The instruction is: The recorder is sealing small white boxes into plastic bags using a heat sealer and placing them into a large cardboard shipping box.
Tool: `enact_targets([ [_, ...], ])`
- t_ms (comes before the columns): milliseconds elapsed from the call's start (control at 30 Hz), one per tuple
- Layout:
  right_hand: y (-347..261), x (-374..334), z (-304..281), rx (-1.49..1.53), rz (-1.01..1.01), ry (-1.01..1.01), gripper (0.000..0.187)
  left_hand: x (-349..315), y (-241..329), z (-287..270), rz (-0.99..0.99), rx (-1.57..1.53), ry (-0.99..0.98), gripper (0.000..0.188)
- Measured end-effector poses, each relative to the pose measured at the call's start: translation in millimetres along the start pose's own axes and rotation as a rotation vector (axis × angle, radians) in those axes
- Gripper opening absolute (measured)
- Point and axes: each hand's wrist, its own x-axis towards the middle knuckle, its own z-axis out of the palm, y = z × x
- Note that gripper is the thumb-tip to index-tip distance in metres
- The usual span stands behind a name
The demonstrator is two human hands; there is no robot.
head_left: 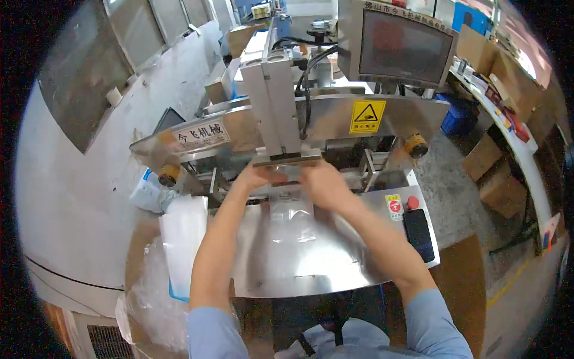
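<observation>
Both my arms reach forward over a shiny steel work plate (311, 263) of a sealing machine. My left hand (258, 177) and my right hand (320, 179) pinch the far end of a clear plastic bag (291, 218), one at each upper corner. The bag's top edge sits just under the machine's press bar (287, 159), below a tall grey cylinder block (276, 102). The rest of the bag lies flat on the plate toward me. What is in the bag I cannot tell.
A stack of clear bags (182, 239) lies left of the plate, with crumpled plastic film (149, 299) below it. A black phone (418, 233) and a red button (412, 202) sit at the plate's right. A monitor (403, 45) hangs above; cardboard boxes (496, 173) stand on the right floor.
</observation>
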Motion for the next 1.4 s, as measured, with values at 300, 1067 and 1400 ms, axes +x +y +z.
enact_targets([
  [300,-20.7,-13.1,15.4,-0.141,0.026,-0.142,0.048,-191.1,20.4,186.1,0.072,0.712,0.307,0.071],
  [1067,-24.0,-5.4,16.4,-0.236,0.063,0.012,0.054,-215.1,12.5,209.3,0.130,0.563,0.492,0.058],
  [1400,-28.5,7.0,-10.9,-0.235,0.040,-0.093,0.059,-219.0,16.8,201.2,0.115,0.311,0.846,0.076],
])
